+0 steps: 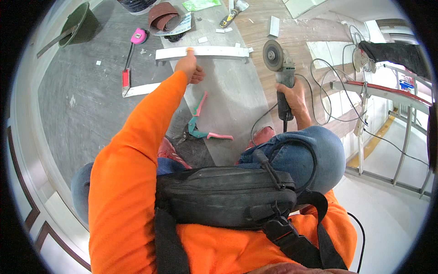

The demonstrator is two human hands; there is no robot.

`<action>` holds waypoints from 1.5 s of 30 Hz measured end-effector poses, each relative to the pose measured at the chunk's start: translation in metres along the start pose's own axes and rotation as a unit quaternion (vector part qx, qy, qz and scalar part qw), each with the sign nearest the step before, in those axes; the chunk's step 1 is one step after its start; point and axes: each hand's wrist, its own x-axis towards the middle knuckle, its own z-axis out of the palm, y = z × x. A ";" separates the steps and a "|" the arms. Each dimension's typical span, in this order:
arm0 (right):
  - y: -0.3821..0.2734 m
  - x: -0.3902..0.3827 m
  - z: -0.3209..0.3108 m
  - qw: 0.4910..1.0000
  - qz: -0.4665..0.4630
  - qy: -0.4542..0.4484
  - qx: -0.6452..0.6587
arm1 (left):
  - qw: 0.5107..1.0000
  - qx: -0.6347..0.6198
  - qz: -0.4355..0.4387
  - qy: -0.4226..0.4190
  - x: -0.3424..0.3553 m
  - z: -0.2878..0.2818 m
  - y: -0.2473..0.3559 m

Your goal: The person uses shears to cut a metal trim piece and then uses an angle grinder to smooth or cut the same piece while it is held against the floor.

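Head view: two bare hands out in front, low over the floor, an orange sleeve point(134, 141) running up to the left one.
Right hand point(295, 98): wrapped round the body of an angle grinder point(285, 82), a full grasp, and the disc point(273, 55) sits up at the far end.
Left hand point(187, 67): thumb laid on a long white strip point(221, 51), the other fingers curled on the near side; whether they pinch it, I cannot tell.
Strip's spot: crosswise ahead of the person, its right end just left of the disc in this view.
Pink-and-teal hand tool point(196, 127): down on the floor, nearer the person than the strip, handles spread wide.
Far left: a pink tape measure point(139, 36), a roll of brown abrasive point(160, 16), and a dark green bucket point(84, 29) tipped toward us.
Right flank: black cable point(315, 68) looping beside a metal ladder point(406, 123).
Lap: a black waist bag point(219, 196) across the body.
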 end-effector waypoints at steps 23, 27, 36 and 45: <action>-0.004 -0.012 0.002 1.000 0.022 0.004 -0.021 | 0.583 0.613 0.509 0.158 -0.004 0.017 0.003; -0.003 -0.015 0.004 0.999 0.018 0.005 -0.040 | 0.603 0.583 0.518 0.166 0.001 0.019 -0.008; 0.016 -0.004 0.010 0.994 -0.005 -0.018 -0.107 | 0.659 0.582 0.466 0.102 -0.001 0.027 -0.016; 0.011 0.007 0.022 0.988 0.019 -0.058 -0.140 | 0.653 0.579 0.476 0.105 0.004 0.018 -0.018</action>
